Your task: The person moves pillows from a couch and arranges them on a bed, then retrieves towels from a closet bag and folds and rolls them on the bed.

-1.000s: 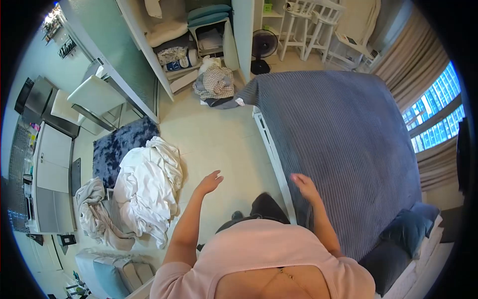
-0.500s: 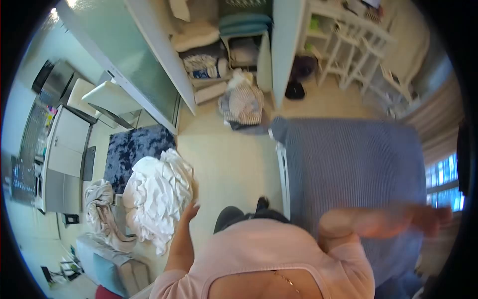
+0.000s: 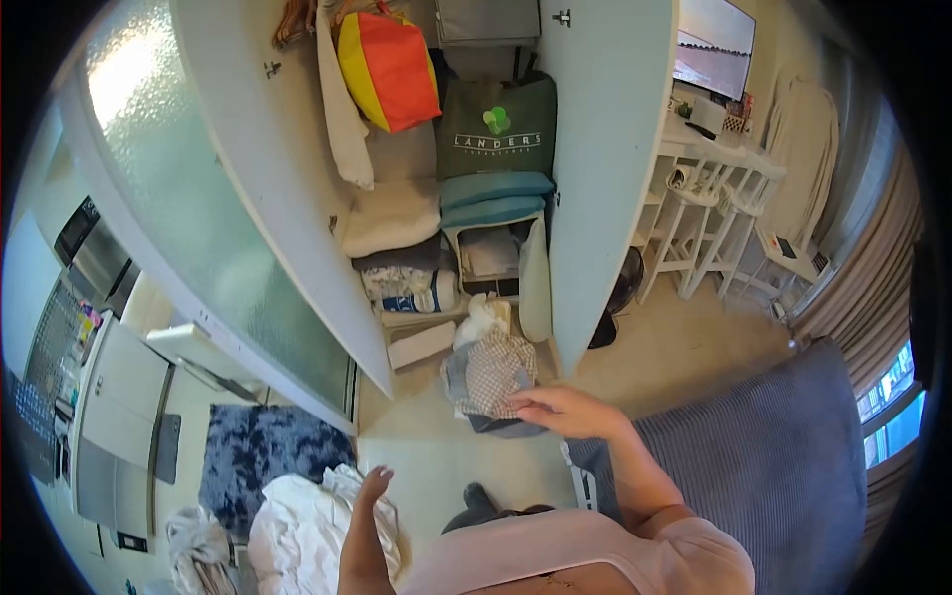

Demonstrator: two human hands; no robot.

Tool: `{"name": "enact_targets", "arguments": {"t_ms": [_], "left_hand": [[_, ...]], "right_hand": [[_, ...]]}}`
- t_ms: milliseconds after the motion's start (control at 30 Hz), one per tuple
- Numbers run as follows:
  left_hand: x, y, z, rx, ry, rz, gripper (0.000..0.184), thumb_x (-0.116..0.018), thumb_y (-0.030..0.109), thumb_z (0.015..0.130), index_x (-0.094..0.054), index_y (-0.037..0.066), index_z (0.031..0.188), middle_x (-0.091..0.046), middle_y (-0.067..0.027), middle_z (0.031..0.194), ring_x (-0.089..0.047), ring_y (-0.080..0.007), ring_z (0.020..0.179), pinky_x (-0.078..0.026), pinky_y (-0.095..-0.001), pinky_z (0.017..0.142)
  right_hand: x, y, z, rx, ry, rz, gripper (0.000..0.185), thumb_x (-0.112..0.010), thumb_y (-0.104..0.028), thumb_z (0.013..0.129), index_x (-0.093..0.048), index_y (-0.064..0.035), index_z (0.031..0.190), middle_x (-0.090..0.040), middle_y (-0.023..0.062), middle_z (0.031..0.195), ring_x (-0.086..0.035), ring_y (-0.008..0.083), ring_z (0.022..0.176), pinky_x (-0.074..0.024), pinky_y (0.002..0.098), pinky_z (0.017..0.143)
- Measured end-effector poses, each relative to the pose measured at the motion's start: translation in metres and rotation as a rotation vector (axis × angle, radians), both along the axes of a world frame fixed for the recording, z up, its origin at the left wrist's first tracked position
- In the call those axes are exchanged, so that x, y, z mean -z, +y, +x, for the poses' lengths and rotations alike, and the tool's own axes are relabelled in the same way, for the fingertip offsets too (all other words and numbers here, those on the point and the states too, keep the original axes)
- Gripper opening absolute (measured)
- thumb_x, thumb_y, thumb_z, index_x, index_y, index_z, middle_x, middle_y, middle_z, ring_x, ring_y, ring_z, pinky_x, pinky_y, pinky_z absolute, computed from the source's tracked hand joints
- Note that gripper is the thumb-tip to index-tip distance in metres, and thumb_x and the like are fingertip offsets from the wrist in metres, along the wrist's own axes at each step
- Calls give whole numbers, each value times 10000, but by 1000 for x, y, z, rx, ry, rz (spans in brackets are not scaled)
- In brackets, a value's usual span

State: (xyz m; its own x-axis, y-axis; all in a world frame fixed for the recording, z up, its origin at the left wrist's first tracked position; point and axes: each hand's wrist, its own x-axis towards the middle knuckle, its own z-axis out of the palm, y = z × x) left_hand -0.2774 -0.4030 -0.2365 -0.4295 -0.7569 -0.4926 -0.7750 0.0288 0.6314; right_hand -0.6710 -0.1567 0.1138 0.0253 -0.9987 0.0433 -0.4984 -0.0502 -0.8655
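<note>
My right hand [image 3: 563, 411] is held out in front of me, fingers apart and empty. In the view it overlaps the edge of a checked cloth pile [image 3: 493, 372] lying on the floor before an open wardrobe; contact cannot be made out. Lower and to the left, my left hand [image 3: 375, 483] is raised with nothing in it, near a heap of white bedding [image 3: 302, 531]. A grey ribbed blanket [image 3: 744, 456] covers the bed beside my right arm.
The wardrobe doors [image 3: 620, 149] stand open around a green bag [image 3: 496, 129], a red and yellow bag [image 3: 397, 74] and blue folded cushions [image 3: 496, 198]. A dark fluffy rug [image 3: 263, 461] lies left. White high chairs [image 3: 729, 213] and a black fan stand beyond the right door.
The view has moved forward and tilted up toward the wardrobe. My right hand has come from over the bed to the front middle. The bed and white bedding now sit lower in view.
</note>
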Motion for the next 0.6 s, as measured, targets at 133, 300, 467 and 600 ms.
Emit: {"name": "enact_targets", "arguments": {"t_ms": [133, 300, 467, 600], "left_hand": [[-43, -139, -136, 319, 198, -189, 521, -535, 331, 857, -478, -22, 1236, -537, -234, 1205, -510, -339, 1139, -378, -385, 975], [-172, -218, -306, 441, 359, -225, 476, -537, 314, 887, -470, -5, 1235, -567, -192, 1172, -554, -280, 1080, -423, -342, 916], [-251, -281, -424, 578, 441, -186, 456, -525, 297, 910, -459, 24, 1269, -590, -145, 1147, -566, -220, 1047, -427, -311, 901], [-330, -332, -514, 701, 444, -295, 445, -505, 262, 932, -427, 18, 1296, -568, -109, 1172, -531, -172, 1039, -409, -305, 920]], "right_hand": [[-1, -43, -53, 263, -152, -43, 369, -540, -250, 904, -536, 0, 1175, -638, 147, 999, -622, 223, 911, -473, 314, 806], [-7, -87, -124, 429, 21, -9, 343, -548, -247, 897, -553, -19, 1154, -642, 161, 925, -628, 225, 861, -480, 321, 770], [-9, -140, -190, 507, 80, -59, 320, -544, -241, 901, -564, -30, 1141, -645, 161, 918, -627, 235, 838, -484, 334, 747], [-37, -183, -226, 491, 109, -1, 331, -532, -248, 916, -560, -13, 1147, -648, 140, 958, -624, 211, 874, -482, 319, 772]]}}
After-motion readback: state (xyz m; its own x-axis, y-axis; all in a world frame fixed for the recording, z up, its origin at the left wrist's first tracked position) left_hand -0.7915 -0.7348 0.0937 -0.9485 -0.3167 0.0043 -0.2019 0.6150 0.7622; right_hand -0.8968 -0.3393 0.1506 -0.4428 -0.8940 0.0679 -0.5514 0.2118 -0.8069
